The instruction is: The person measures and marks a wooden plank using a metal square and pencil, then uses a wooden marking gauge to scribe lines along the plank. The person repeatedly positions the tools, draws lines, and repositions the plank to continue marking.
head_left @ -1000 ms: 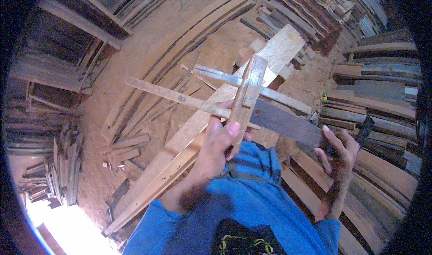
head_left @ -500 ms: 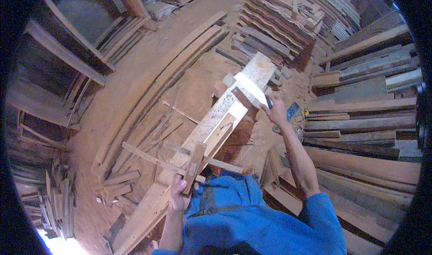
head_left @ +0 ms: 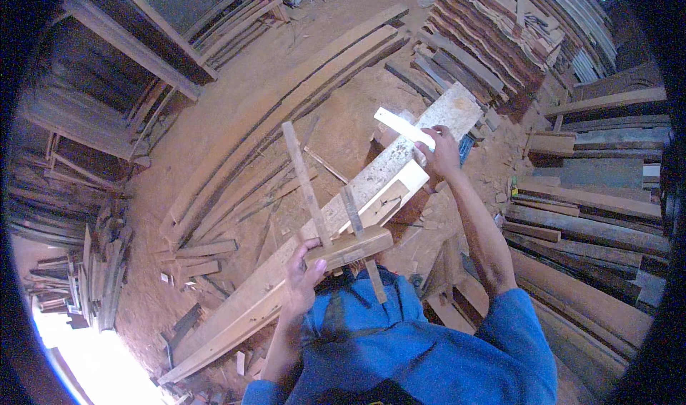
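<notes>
My left hand (head_left: 303,275) is closed around one end of a wooden marking gauge (head_left: 357,246), a block with two thin bars through it. The gauge sits just above a long plank bench (head_left: 339,206) that slants away to the upper right. Toward the bench's far end, my right hand (head_left: 441,152) grips the near end of a bright, pale wood strip (head_left: 401,126). That strip lies across the bench, with a small dark spot near its far end. Along the bench's right side runs a pale timber piece (head_left: 400,190) with a cut-out end.
Long curved boards (head_left: 286,112) lie on the dusty floor at the left. Stacked rough-edged planks (head_left: 493,40) stand beyond the bench. Timber boards (head_left: 586,205) fill the right side. Offcuts (head_left: 207,255) are scattered at lower left, and wooden frames (head_left: 136,47) lean at upper left.
My left hand has turned the marking gauge, so its block now lies more crosswise and its bars point away. My right hand has moved farther over the pale strip's near end. The view has shifted.
</notes>
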`<state>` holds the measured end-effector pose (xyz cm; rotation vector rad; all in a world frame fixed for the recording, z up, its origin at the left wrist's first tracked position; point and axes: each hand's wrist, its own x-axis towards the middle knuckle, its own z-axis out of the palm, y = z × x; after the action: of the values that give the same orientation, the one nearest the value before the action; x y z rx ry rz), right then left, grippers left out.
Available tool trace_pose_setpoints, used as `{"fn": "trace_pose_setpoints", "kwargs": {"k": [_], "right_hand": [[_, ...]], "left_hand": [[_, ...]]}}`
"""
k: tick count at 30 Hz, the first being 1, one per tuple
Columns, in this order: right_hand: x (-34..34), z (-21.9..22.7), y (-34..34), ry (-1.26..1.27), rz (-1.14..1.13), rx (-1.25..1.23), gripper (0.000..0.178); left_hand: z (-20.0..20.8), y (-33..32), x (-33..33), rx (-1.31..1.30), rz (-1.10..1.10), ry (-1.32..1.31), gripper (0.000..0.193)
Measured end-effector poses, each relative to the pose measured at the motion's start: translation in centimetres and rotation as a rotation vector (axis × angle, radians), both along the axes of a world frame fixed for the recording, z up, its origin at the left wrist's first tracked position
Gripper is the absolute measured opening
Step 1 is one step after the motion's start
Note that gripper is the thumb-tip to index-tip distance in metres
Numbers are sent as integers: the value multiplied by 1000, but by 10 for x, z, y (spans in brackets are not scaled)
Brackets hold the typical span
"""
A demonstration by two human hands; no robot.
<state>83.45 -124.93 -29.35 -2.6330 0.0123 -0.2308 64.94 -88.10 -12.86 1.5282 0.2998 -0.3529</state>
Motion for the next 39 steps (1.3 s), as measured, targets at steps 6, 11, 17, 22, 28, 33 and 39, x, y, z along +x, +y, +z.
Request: {"fn": "trace_pose_setpoints", "kwargs": {"k": [6, 11, 17, 22, 28, 33, 39], "right_hand": [[-106, 167, 34, 40, 739, 298, 52], [-136, 201, 26, 63, 578, -20, 53], [-98, 142, -49, -284, 155, 50, 42], [15, 100, -127, -341, -287, -75, 45], [113, 101, -179, -783, -410, 10, 42], [129, -4, -145, -292, -489, -85, 47], [104, -10, -171, -59, -358, -193, 52]], "left_hand": [[3, -22, 55, -54, -262, -30, 41], [13, -66, 89, 82, -545, 35, 49], [-25, -117, 107, 129, -269, -137, 81], [-68, -126, 89, 1221, -601, -355, 90], [-90, -132, 90, 1255, -579, -225, 80], [-82, -131, 91, 1269, -586, -240, 81], [-82, -133, 92, 1217, -562, -329, 84]]}}
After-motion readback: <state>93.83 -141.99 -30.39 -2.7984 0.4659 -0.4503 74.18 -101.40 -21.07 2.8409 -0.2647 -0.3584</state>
